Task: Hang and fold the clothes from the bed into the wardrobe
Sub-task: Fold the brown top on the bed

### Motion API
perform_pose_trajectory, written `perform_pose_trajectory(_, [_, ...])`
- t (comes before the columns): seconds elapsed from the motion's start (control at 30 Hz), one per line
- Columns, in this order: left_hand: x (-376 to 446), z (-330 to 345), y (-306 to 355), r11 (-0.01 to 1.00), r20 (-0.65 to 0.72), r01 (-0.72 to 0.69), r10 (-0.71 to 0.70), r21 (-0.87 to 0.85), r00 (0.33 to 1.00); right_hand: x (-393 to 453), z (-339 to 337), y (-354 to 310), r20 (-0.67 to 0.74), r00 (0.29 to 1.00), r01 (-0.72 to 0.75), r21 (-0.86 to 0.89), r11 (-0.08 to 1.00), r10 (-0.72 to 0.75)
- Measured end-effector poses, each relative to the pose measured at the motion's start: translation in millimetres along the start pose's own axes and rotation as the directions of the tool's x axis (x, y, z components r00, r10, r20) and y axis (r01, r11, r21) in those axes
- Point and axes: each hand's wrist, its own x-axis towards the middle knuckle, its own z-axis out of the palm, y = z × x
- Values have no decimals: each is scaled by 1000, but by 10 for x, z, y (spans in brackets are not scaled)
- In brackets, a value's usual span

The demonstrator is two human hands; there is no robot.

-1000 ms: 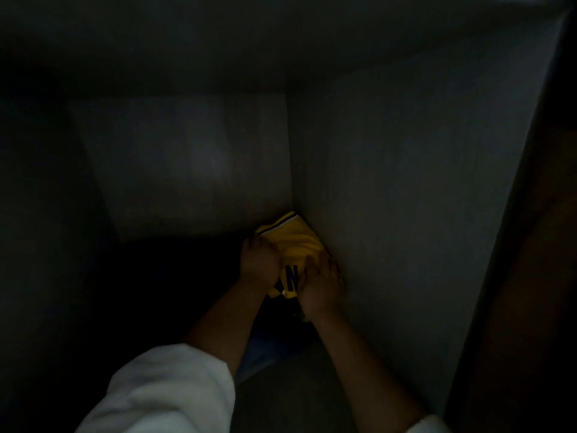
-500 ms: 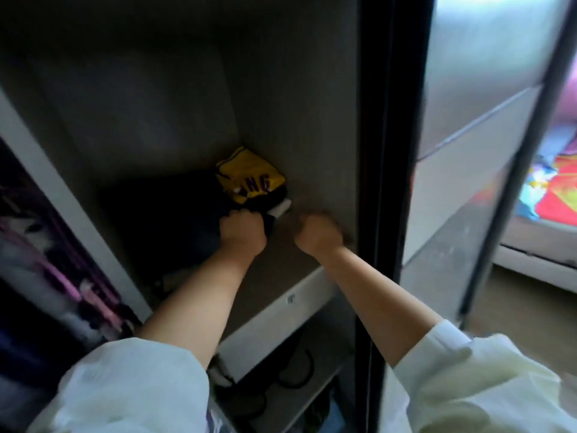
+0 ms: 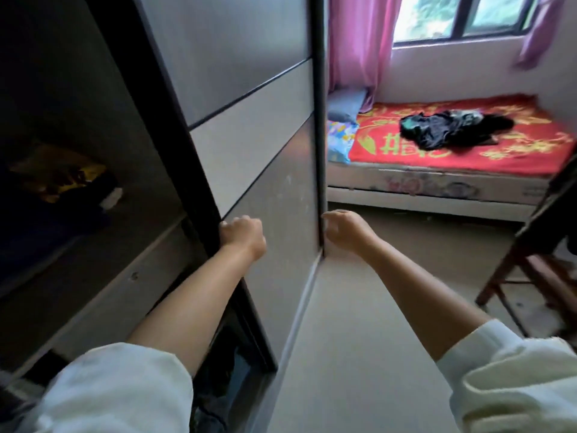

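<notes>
Two bare hands reach out in front of a tall wardrobe, whose grey sliding door fills the middle of the view. Beyond the door's right edge stands the bed, spread with a red cover, and a heap of dark clothes lies near the middle of that cover, well apart from both hands. A blue pillow rests at the bed's left end under a pink curtain. On the wardrobe shelf at the left, a folded yellow shirt sits on top of darker folded clothes, deep in shadow. A dark wooden chair stands at the right edge of the floor. The left hand is at the door's left edge, fingers curled into a loose fist and gripping nothing. The right hand is just beside the door's right edge, its fingers loosely curled and empty.
</notes>
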Motion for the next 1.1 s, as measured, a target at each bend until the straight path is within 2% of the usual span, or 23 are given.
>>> perform_pose_trajectory(0.1, [306, -193, 813, 993, -42, -107, 105, -41, 994, -62, -507, 706, -88, 990, -106, 26, 994, 108])
perform_pose_trajectory(0.27, [852, -553, 2225, 954, -74, -246, 236, -173, 969, -45, -1308, 1958, -152, 965, -220, -38, 975, 212])
perform_pose_trajectory(0.4, [1232, -714, 3026, 919, -80, -313, 303, -238, 950, -11, -1807, 2647, -193, 947, -266, -15, 964, 258])
perform_pose_trajectory(0.6, [1919, -906, 4191, 831, -147, -491, 469, -262, 871, 89, -2336, 3627, -253, 900, -349, 71, 934, 355])
perform_pose_trajectory(0.83, [2898, -899, 5442, 693, -110, -688, 682, -215, 723, 461, -2682, 4795, -315, 751, -540, 214, 814, 581])
perform_pose_trajectory(0.9, [3116, -885, 5779, 649, -78, -718, 726, -251, 683, 563, -2804, 5020, -317, 696, -592, 253, 765, 644])
perform_pose_trajectory(1.03, [3406, -751, 6565, 512, -70, -813, 833, -277, 548, 618, -2983, 5556, -341, 566, -695, 292, 657, 751])
perform_pose_trajectory(1.1, [3410, -747, 6903, 460, -62, -822, 860, -336, 506, 566, -3004, 5804, -349, 494, -744, 304, 595, 796])
